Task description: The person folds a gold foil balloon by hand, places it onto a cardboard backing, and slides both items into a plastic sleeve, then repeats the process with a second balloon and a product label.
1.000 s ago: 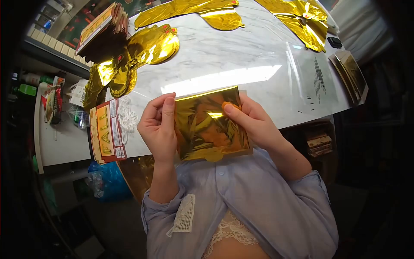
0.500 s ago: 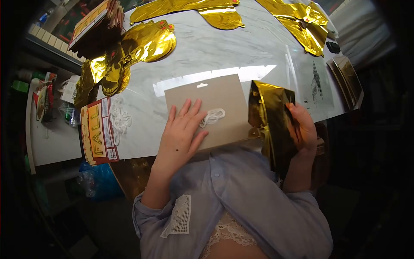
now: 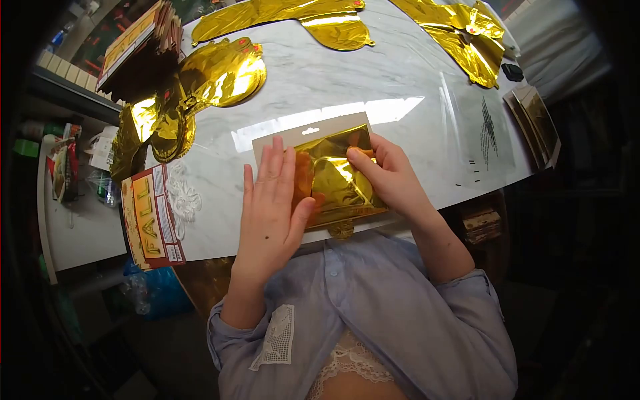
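Note:
A folded gold foil piece point(image 3: 340, 170) lies over a grey-brown card point(image 3: 267, 145), whose top edge with a hanging slot shows behind it. My right hand point(image 3: 387, 170) grips the foil at its upper right, thumb on top. At the foil's left edge, my left hand point(image 3: 268, 207) rests with fingers stretched out and the thumb apart. A small foil tab sticks out below the card's near edge. The white string seen on the card before is hidden now.
Left of the card are a FALL header card point(image 3: 141, 217) and a bundle of white string point(image 3: 183, 193). Gold foil balloons point(image 3: 230, 73) lie along the far side. Clear plastic sleeves point(image 3: 477, 127) and a stack of folded cards point(image 3: 530, 127) are at the right.
My right hand has brought the gold foil leftward from beside the card onto it, covering the white string. My left hand has shifted slightly left and tilted up on its edge.

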`<state>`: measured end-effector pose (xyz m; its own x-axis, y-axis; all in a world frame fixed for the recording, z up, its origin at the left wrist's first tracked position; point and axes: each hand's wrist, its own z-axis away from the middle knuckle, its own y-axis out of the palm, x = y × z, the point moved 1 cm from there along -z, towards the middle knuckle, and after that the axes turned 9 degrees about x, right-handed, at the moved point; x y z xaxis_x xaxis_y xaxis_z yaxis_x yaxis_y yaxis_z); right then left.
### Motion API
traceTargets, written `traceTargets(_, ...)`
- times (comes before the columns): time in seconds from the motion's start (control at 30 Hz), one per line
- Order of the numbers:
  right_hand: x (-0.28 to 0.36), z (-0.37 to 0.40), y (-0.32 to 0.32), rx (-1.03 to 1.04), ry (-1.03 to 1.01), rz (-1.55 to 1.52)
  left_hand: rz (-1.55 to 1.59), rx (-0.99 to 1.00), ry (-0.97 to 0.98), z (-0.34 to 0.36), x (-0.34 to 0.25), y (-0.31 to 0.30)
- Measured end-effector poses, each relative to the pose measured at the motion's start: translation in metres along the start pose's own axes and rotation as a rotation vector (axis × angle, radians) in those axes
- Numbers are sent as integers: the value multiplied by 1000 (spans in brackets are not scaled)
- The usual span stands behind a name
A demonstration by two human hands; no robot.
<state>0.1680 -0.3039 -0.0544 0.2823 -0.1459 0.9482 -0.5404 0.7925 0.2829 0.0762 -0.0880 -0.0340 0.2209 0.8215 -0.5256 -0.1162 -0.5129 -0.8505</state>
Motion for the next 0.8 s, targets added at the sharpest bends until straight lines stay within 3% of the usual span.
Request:
traceTargets(0.07, -12, -5, -5, 3, -5, 215, -73, 26, -20, -2, 4, 15)
traceTargets(0.2, 12, 1, 3, -44, 107, 354, -202, 54, -52, -4, 7, 32)
traceTargets(0.27, 37, 8, 14, -224, 333, 842, -231, 52, -61, -4, 6, 34)
traceTargets(0.3, 34, 12, 13, -222, 339, 845, -233, 53, -71, -4, 6, 35)
traceTargets(0.37, 29, 18, 11, -382, -38, 1288, -230, 52, -85, -5, 5, 34)
traceTargets(0.4, 25, 17, 9, -376, -36, 1290, -230, 53, -89, -5, 4, 34)
traceTargets(0.47, 18, 16, 11, -147, -412, 1421, -228, 58, -96, -5, 3, 34)
traceTargets(0.5, 13, 15, 10, -144, -409, 1419, -237, 55, -96, -6, 3, 34)
traceTargets(0.57, -1, 13, 10, 51, -310, 1437, -244, 55, -98, -6, 3, 33)
traceTargets(0.8, -4, 6, -2, 118, -165, 1541, -167, 94, -64, -3, 5, 23)
